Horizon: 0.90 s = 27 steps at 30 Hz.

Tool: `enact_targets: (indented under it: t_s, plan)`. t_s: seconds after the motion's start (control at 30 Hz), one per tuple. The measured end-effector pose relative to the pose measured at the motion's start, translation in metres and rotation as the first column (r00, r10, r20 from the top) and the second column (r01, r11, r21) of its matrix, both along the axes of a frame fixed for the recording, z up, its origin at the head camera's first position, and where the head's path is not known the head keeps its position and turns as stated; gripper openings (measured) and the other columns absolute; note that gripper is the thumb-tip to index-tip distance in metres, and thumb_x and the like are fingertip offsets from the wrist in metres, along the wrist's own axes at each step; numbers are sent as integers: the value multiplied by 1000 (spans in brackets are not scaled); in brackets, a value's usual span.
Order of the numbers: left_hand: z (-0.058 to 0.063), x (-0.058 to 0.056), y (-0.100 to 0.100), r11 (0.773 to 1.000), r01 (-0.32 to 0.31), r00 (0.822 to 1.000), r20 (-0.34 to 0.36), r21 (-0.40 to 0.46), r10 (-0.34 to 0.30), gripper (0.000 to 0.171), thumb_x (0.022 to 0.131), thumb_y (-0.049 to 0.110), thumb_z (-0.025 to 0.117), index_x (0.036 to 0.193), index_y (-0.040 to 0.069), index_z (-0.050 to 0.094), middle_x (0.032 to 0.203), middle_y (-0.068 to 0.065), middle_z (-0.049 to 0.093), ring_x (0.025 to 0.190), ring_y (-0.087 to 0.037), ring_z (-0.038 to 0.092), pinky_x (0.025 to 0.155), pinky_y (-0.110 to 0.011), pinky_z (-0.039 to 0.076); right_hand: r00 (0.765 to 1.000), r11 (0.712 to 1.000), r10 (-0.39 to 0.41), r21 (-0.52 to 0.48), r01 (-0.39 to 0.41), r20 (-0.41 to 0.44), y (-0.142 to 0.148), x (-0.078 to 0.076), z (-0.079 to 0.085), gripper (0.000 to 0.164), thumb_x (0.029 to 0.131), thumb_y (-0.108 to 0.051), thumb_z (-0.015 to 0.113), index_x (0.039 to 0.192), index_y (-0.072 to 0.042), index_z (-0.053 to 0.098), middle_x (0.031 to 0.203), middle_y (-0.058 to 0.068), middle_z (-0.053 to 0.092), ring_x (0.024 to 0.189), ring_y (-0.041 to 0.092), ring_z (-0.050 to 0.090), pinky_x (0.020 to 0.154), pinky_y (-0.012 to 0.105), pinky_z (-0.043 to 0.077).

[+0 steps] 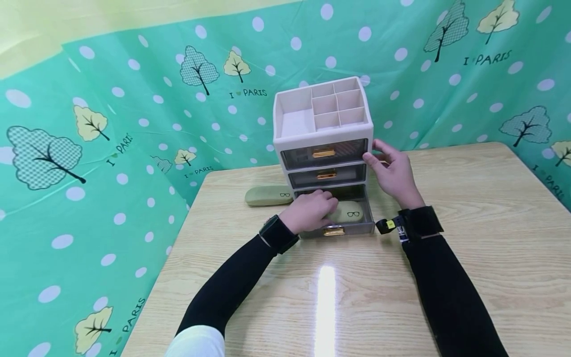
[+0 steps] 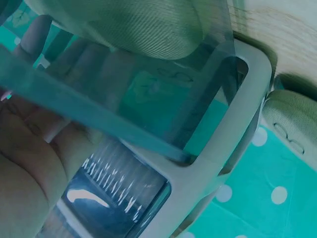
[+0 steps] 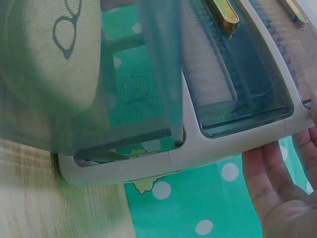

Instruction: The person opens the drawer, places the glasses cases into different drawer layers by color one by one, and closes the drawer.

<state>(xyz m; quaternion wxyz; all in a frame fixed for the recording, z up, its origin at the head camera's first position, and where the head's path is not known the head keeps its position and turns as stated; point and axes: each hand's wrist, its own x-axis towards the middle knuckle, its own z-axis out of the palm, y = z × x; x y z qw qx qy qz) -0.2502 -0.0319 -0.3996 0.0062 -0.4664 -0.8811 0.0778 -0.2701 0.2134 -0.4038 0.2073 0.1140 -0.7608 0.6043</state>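
Note:
A white desktop drawer organizer [image 1: 323, 134] stands at the back of the table, its bottom drawer [image 1: 352, 229] pulled out. In that clear drawer lies a green glasses case [image 1: 349, 212] printed with a spectacles outline. My left hand [image 1: 311, 210] reaches over the drawer's left side, fingers bent down around the case's left end, which the hand covers. The left wrist view shows those fingers [image 2: 34, 39] partly through the drawer wall. My right hand [image 1: 394, 171] grips the organizer's right side, thumb at the front edge; its fingers [image 3: 270, 168] lie along the side.
Another green glasses case [image 1: 267, 195] lies on the table left of the organizer. Two upper drawers with gold handles [image 1: 323, 152] are closed. Divided compartments [image 1: 336, 104] form the organizer's top. A green patterned cloth [image 1: 134, 99] hangs behind and left of the wooden table [image 1: 285, 297].

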Motion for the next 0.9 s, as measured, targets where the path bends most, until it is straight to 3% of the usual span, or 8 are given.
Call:
enact_targets:
  t_s: [0.3, 0.57, 0.9]
  plan:
    - [4, 3, 2, 999, 20, 1000, 18, 30, -20, 25, 88, 27, 84, 106, 19, 70, 102, 3, 63, 91, -16, 63, 66, -29, 58, 1000, 1000, -2, 4, 2, 0, 2, 1, -1, 41, 102, -23, 67, 141, -11, 62, 134, 12, 65, 112, 16, 67, 87, 16, 55]
    - [5, -3, 1, 1000, 12, 1000, 28, -7, -12, 29, 88, 29, 83, 110, 18, 68, 104, 2, 64, 92, -17, 65, 69, -30, 59, 1000, 1000, 1, 13, -1, -2, 1, 0, 1, 42, 102, -23, 67, 142, -12, 62, 136, 12, 65, 112, 16, 67, 87, 17, 55]
    - [7, -13, 5, 999, 35, 999, -9, -17, -35, 25, 90, 28, 82, 104, 16, 67, 99, 2, 63, 86, -13, 62, 71, -26, 56, 1000, 1000, 7, -8, -7, 3, 1, -1, 1, 43, 102, -20, 67, 143, -10, 61, 137, 13, 64, 109, 12, 66, 86, 17, 55]
